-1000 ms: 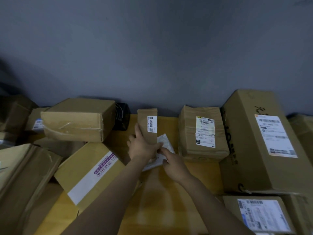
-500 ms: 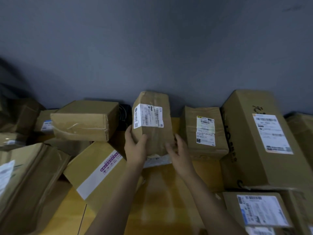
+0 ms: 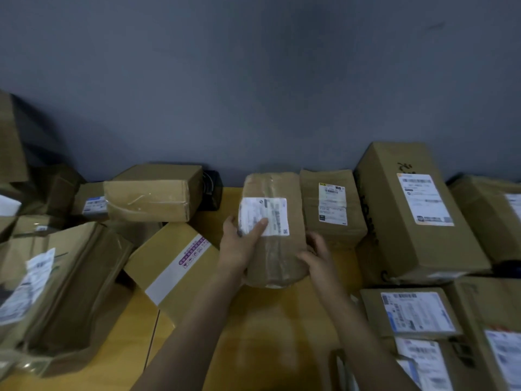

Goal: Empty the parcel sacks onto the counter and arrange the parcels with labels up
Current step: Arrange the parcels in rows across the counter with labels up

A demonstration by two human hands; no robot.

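Observation:
A brown taped parcel (image 3: 277, 249) lies flat on the wooden counter (image 3: 267, 334), its white label (image 3: 263, 215) facing up. My left hand (image 3: 239, 244) grips the parcel's left edge, with the thumb lying across the label. At the lower right side of the same parcel, my right hand (image 3: 317, 255) holds it with curled fingers. Right beside it stands a smaller brown parcel (image 3: 332, 207) with its label up.
A tall box (image 3: 417, 215) and several labelled parcels (image 3: 414, 311) fill the right side. On the left are a box with purple-printed tape (image 3: 172, 266), a plain box (image 3: 152, 193) and an open carton (image 3: 64, 292). A grey wall stands behind.
The parcel stood upright on its narrow side, then was tipped over between both hands; now it lies flat with the label up, covering the white packet seen earlier.

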